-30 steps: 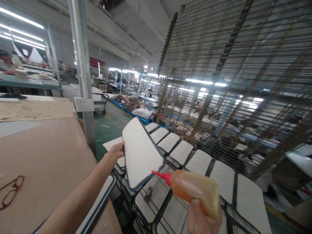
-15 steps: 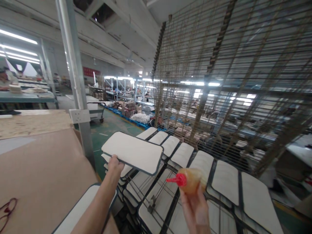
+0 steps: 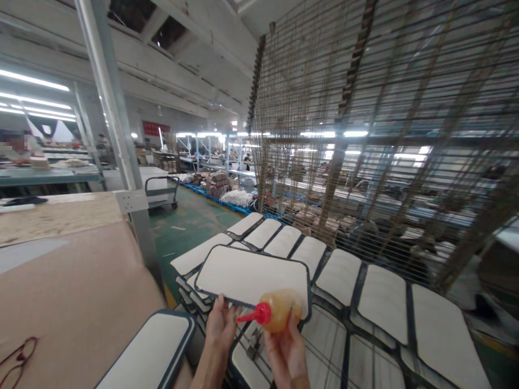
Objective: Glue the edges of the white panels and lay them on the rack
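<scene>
My left hand (image 3: 221,323) grips the near edge of a cream rectangular panel (image 3: 251,273) with rounded corners and a dark border, thumb on top. The panel is held above a rack of similar panels. In my right hand (image 3: 286,346) is a squeeze bottle (image 3: 284,309) of amber liquid, fingers wrapped round it. Its red nozzle (image 3: 259,313) points left, toward my left hand. The bottle overlaps the panel's near right part in view; whether they touch I cannot tell.
Rows of cream panels (image 3: 383,300) lie on the wire rack, whose raised wire grids (image 3: 365,108) stand at right. A brown-covered table (image 3: 81,292) is at left, with another panel (image 3: 150,346) at its edge and red-handled scissors (image 3: 20,359). A metal post (image 3: 115,108) rises beside it.
The held panel has moved right and down, nearer to me. My right hand has brought the bottle left, closer to my left hand and in front of the panel.
</scene>
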Available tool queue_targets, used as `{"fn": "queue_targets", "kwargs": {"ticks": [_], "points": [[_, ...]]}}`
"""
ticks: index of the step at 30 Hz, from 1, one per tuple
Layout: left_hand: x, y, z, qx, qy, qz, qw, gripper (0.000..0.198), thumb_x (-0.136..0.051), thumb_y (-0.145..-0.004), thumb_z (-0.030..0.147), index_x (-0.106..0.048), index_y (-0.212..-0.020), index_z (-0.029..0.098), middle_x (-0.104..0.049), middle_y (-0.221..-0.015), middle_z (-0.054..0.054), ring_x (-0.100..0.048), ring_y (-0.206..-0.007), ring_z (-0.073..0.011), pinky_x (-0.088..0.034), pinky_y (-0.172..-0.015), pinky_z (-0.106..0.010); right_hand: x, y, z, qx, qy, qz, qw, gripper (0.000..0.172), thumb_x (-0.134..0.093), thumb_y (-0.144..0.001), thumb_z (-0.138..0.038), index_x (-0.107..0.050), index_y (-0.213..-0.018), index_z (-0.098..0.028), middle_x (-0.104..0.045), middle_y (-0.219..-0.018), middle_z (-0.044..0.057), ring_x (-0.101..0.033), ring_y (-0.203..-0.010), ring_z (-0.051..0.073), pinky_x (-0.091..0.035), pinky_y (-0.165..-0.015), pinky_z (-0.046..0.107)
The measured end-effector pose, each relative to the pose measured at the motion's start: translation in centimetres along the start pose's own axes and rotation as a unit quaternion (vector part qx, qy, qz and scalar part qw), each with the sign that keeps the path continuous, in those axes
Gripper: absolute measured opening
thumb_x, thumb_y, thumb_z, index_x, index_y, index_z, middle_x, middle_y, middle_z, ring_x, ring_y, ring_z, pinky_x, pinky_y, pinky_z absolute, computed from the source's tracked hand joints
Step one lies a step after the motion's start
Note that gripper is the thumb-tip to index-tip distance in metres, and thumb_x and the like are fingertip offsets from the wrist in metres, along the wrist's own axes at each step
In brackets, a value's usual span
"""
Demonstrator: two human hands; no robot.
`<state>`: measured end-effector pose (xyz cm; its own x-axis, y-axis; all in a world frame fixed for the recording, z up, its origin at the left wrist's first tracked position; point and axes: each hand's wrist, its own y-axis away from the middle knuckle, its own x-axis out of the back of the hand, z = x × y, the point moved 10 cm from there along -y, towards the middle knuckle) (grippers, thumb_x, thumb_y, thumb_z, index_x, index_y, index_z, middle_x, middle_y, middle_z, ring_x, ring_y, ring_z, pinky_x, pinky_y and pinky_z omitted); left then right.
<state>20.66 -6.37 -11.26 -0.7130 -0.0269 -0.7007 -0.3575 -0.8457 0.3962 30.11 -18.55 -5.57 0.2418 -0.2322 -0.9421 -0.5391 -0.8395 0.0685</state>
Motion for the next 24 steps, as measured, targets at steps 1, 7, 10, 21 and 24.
{"fn": "queue_targets", "kwargs": {"ticks": [1, 7, 10, 21, 24], "points": [[-0.1, 0.6, 0.0, 0.001, 0.032, -0.024, 0.999, 0.033, -0.034, -0.088, 0.015, -0.059, -0.066, 0.021, -0.066, -0.071, -0.001, -0.064, -0.075, -0.0143, -0.051, -0.073, -0.029, 0.5, -0.3, -0.5, 0.007, 0.002, 0.004, 1.0, 0.034, -0.081, -0.056, -0.036, -0.071, -0.084, -0.02, -0.073, -0.089, 0.004, -0.067, -0.087, 0.016, -0.052, -0.08, 0.023], [2.0, 4.5, -0.1, 0.111, -0.003, -0.184, 0.977, 0.021, -0.054, -0.077, 0.028, -0.069, -0.089, 0.023, -0.068, -0.101, -0.011, -0.062, -0.098, -0.0265, -0.049, -0.081, -0.041, 2.4, -2.0, -2.4, 0.035, 0.012, 0.018, 0.999, 0.034, -0.079, -0.059, -0.039, -0.07, -0.087, -0.021, -0.073, -0.09, 0.003, -0.066, -0.088, 0.015, -0.052, -0.079, 0.023], [4.5, 4.0, 4.2, 0.032, -0.247, -0.124, 0.961, 0.028, -0.068, -0.068, 0.026, -0.069, -0.096, 0.025, -0.069, -0.087, -0.008, -0.065, -0.079, -0.0225, -0.049, -0.062, -0.028, 2.1, -2.2, -2.1, 0.024, 0.026, 0.003, 0.999, 0.032, -0.077, -0.063, -0.041, -0.07, -0.089, -0.023, -0.072, -0.087, 0.002, -0.065, -0.09, 0.017, -0.051, -0.084, 0.03], [-15.1, 0.9, 12.7, -0.259, -0.518, -0.268, 0.77, 0.018, -0.067, -0.058, 0.005, -0.068, -0.069, 0.019, -0.068, -0.083, -0.006, -0.057, -0.099, -0.0242, -0.043, -0.082, -0.024, -1.5, 0.3, 1.1, -0.075, 0.03, -0.055, 0.995, 0.03, -0.08, -0.058, -0.036, -0.071, -0.081, -0.021, -0.073, -0.088, 0.004, -0.067, -0.085, 0.02, -0.052, -0.08, 0.034], [-15.9, 0.4, 11.3, -0.227, -0.545, -0.316, 0.742, 0.014, -0.067, -0.057, 0.007, -0.062, -0.055, 0.019, -0.062, -0.06, 0.0, -0.059, -0.073, -0.0203, -0.044, -0.067, -0.022, -2.0, 0.6, 1.2, -0.081, 0.024, -0.046, 0.995, 0.031, -0.08, -0.058, -0.035, -0.071, -0.082, -0.018, -0.072, -0.088, 0.006, -0.068, -0.082, 0.019, -0.053, -0.077, 0.03]]}}
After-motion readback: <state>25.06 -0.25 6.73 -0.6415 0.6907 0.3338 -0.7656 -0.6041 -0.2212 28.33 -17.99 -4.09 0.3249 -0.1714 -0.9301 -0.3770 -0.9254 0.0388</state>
